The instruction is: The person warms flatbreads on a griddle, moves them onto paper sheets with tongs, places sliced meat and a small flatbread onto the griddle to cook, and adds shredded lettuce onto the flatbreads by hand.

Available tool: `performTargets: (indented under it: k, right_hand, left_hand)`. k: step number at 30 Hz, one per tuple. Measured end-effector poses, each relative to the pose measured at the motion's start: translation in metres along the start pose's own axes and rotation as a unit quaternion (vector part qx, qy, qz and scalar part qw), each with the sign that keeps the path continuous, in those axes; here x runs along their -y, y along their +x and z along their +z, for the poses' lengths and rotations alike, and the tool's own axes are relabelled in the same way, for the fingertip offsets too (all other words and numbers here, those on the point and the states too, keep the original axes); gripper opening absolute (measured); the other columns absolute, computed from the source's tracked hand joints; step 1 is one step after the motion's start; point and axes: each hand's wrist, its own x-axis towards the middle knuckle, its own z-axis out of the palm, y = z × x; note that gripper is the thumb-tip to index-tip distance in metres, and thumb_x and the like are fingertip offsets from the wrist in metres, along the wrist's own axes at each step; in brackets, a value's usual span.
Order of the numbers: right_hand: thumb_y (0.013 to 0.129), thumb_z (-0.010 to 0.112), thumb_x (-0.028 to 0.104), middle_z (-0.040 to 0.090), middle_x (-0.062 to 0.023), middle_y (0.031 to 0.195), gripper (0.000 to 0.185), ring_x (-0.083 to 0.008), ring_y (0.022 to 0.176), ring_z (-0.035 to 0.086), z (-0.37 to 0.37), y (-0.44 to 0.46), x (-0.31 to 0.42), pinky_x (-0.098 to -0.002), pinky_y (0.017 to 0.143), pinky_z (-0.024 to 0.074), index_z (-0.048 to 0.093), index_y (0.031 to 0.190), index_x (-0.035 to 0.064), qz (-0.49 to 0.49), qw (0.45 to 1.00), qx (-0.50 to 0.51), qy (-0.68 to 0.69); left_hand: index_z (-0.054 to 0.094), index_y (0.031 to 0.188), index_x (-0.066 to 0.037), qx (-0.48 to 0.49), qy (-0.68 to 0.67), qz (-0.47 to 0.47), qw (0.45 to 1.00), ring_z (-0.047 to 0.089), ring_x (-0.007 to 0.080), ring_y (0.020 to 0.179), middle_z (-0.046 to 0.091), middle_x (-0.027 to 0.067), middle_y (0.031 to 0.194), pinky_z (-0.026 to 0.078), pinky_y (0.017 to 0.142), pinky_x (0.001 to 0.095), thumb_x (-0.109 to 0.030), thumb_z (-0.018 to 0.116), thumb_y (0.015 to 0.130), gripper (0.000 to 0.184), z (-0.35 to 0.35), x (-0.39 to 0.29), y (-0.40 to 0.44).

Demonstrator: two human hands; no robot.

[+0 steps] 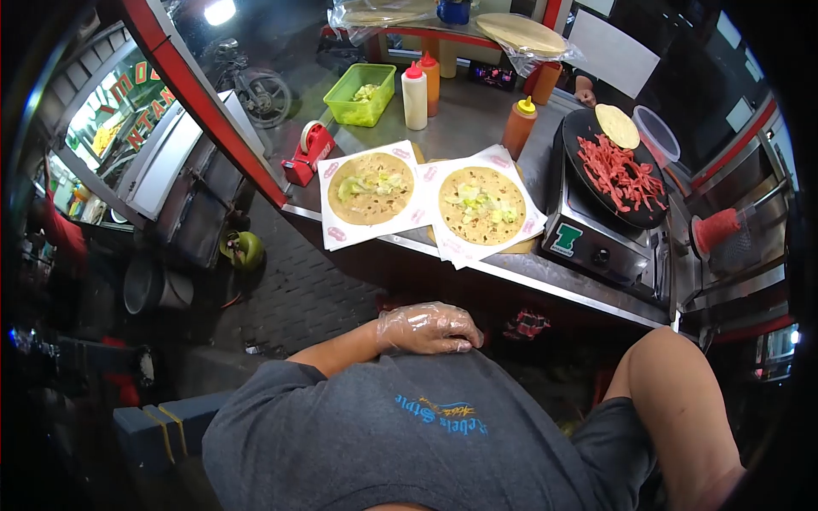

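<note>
My left hand (430,328), in a clear plastic glove, is held in front of my chest with its fingers curled together; nothing shows in it. My right arm bends at the right edge, and its hand is out of view. Beyond my left hand, two round flatbreads, one at left (358,209) and one at right (464,228), lie on white printed papers on the metal counter (396,128). Chopped lettuce tops both. At the right, red shredded food (618,175) lies on a black griddle, with a pale flatbread (617,126) at its far side.
A green lettuce box (362,95), white bottle (414,98), orange-brown bottle (518,129) and red tape dispenser (308,155) stand on the counter. More flatbreads (521,34) lie on the upper shelf. Another person's hand (585,92) shows behind the griddle. A red post (213,111) rises at left.
</note>
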Motion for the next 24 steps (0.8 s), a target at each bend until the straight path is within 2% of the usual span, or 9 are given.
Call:
performTargets:
  k: [24]
  right_hand:
    - [0.101,0.068,0.047,0.068,-0.0049,0.14,0.042,-0.0217,0.13,0.06,0.001,0.003,0.004,-0.0458,0.113,0.0452,0.069,0.128,0.0161,-0.007,1.0,-0.003,0.018]
  left_hand:
    - [0.073,0.11,-0.005,-0.001,-0.012,0.002,1.0,0.071,0.032,0.107,0.075,0.0117,0.111,0.057,0.091,0.0441,-0.017,0.069,0.102,0.015,0.008,-0.003,-0.004]
